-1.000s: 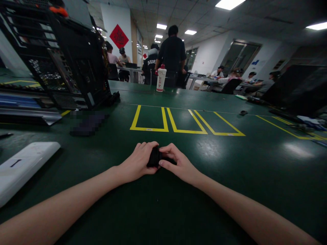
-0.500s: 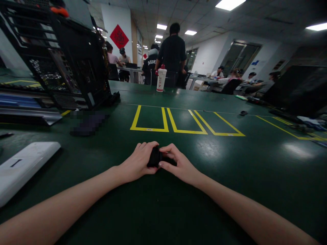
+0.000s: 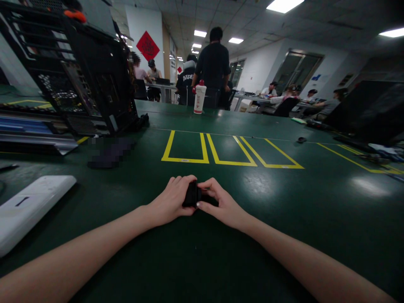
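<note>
A small black block-like object (image 3: 190, 195) sits between my two hands, low over the green table (image 3: 202, 269); its exact kind does not show. My left hand (image 3: 172, 197) is closed round its left side, with the fingers over the top and the thumb below. At its right end, my right hand (image 3: 222, 204) pinches a narrow dark part with thumb and fingertips. The palms and curled fingers hide some of the object. I cannot tell whether it rests on the table.
Yellow tape outlines (image 3: 233, 163) mark the table beyond my hands. To the left are a white flat device (image 3: 34, 206) and an open black computer case (image 3: 104, 80). A white cup (image 3: 200, 100) stands at the far edge. A dark monitor (image 3: 372, 109) is at right; people sit and stand behind.
</note>
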`<action>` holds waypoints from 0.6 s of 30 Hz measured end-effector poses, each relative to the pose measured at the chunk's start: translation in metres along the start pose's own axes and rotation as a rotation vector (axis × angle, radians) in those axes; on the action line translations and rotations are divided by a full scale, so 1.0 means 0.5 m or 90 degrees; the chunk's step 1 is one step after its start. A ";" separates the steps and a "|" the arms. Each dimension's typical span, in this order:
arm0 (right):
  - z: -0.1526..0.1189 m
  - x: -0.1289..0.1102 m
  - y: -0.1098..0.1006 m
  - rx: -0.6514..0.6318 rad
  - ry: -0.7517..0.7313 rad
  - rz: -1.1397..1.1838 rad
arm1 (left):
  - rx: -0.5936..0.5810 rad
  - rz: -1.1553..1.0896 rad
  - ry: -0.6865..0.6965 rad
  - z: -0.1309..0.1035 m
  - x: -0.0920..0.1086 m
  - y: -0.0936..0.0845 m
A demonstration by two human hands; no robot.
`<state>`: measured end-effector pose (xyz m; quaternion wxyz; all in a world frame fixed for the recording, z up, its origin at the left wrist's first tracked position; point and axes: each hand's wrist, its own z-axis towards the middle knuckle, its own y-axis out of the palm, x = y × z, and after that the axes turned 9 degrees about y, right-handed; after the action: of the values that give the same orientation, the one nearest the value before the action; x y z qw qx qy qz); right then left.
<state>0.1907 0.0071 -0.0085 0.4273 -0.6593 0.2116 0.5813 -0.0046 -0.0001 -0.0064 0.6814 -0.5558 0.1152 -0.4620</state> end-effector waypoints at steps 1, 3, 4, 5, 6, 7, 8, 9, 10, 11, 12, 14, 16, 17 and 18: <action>0.001 0.001 0.001 0.003 0.006 0.011 | 0.001 0.001 0.003 0.000 0.000 0.000; 0.004 0.003 0.003 0.017 0.017 0.026 | 0.008 0.005 0.009 -0.001 0.000 0.001; 0.005 0.004 0.004 0.025 0.019 0.029 | 0.012 0.006 0.011 -0.001 -0.001 0.002; 0.006 0.004 0.004 0.031 0.022 0.028 | 0.015 0.005 0.012 -0.002 -0.002 0.003; 0.007 0.004 0.005 0.034 0.027 0.026 | 0.019 0.006 0.013 -0.003 -0.002 0.004; 0.007 0.003 0.005 0.031 0.035 0.024 | 0.021 0.004 0.011 -0.004 -0.004 0.006; 0.007 0.002 0.005 0.025 0.044 0.020 | 0.023 0.001 0.010 -0.005 -0.005 0.007; 0.006 0.001 0.005 0.017 0.049 0.016 | 0.025 0.000 0.009 -0.006 -0.007 0.009; 0.005 0.000 0.004 0.010 0.050 0.012 | 0.026 0.000 0.008 -0.007 -0.009 0.011; 0.004 0.000 0.004 0.004 0.043 0.007 | 0.029 0.003 0.009 -0.008 -0.011 0.013; 0.003 0.000 0.003 0.001 0.031 0.002 | 0.031 0.010 0.012 -0.008 -0.013 0.015; 0.001 0.002 0.002 0.000 0.007 -0.002 | 0.039 0.026 0.022 -0.009 -0.018 0.020; 0.000 0.004 0.001 -0.007 -0.005 0.008 | 0.051 0.032 0.029 -0.009 -0.021 0.024; 0.000 0.006 0.002 -0.011 -0.006 0.019 | 0.056 0.028 0.029 -0.009 -0.022 0.025; 0.001 0.007 0.002 -0.011 -0.004 0.030 | 0.058 0.023 0.029 -0.009 -0.022 0.025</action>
<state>0.1905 0.0074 -0.0120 0.4084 -0.6559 0.2205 0.5953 -0.0072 0.0049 -0.0227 0.7115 -0.5115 0.1193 -0.4669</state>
